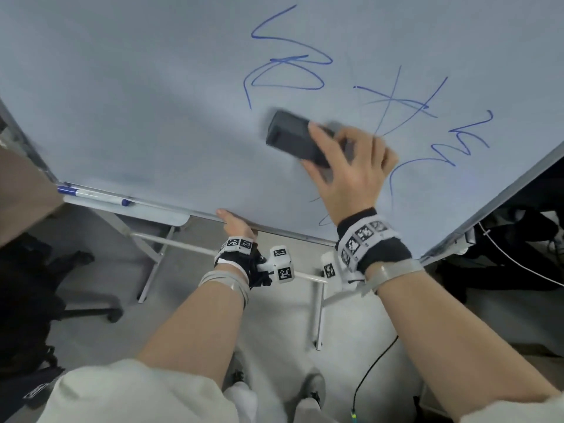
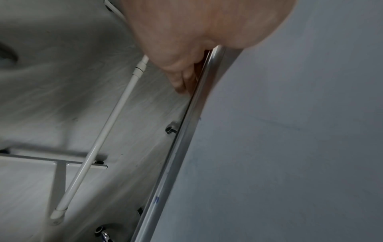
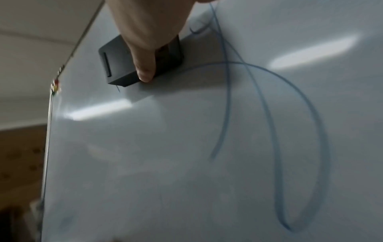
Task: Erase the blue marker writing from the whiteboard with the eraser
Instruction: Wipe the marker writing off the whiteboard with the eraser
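A whiteboard fills the upper head view, with blue marker writing on its middle and right parts. My right hand grips a dark grey eraser and holds it flat against the board, left of the crossed strokes. In the right wrist view the eraser sits under my fingers, with blue loops beside it. My left hand holds the board's bottom frame, fingers curled behind the metal edge.
A blue-capped marker lies on the tray at the board's lower left. The stand's white bars and a black cable are on the floor by my feet. Dark bags and a chair base sit at left.
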Motion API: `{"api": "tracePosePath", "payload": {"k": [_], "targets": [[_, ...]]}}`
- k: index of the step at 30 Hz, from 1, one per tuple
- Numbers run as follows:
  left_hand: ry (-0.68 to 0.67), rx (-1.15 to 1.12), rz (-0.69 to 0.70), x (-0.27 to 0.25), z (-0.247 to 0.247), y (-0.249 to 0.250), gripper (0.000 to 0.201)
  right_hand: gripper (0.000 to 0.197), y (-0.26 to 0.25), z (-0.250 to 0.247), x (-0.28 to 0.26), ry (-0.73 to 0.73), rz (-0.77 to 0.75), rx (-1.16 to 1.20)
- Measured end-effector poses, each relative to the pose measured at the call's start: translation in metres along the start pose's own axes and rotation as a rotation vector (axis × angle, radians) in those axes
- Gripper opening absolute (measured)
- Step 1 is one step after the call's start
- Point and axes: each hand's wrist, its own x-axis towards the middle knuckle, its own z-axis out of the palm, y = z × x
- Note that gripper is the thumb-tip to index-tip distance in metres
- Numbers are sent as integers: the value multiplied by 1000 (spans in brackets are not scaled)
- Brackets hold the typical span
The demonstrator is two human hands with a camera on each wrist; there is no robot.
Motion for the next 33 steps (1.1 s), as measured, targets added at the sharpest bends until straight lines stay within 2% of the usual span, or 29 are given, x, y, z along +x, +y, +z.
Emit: {"api": "tracePosePath", "payload": {"k": [2,5,7,10,14,16,18,20,23,25,28,31,33], "targets": [[-9,-59,15,-2,3,-2,83,44,11,5,-34,-141,-62,13],[6,-77,47,-6,8,-7,80,56,28,13,-86,-457,-180,11],[-16,-112,29,-8,10,-17,80,57,39,12,-103,-515,-197,-2],[-93,-194,24,-21,14,-34,70,51,50,3,-87,-371,-137,30],[-88,-161,-10,-42,28,-55,68,42,60,-16,-23,-31,-10,45],[-85,-151,-9,-45,34,-61,71,37,66,-20,-7,47,10,75],[-94,-173,-5,-48,35,-65,71,37,73,-21,-18,4,-37,72],[-124,-185,15,-50,35,-66,66,42,79,-16,-55,-160,-111,48],[-132,-165,36,-46,31,-69,73,51,90,-6,-118,-460,-205,37],[-105,-175,19,-43,27,-71,78,53,94,-5,-139,-543,-232,28],[-88,-174,49,-42,26,-76,75,50,95,-11,-123,-485,-218,54],[-80,-177,35,-46,29,-75,68,46,94,-23,-74,-258,-126,55],[-89,-194,12,-47,32,-74,70,43,97,-30,-40,-98,-58,61]]}}
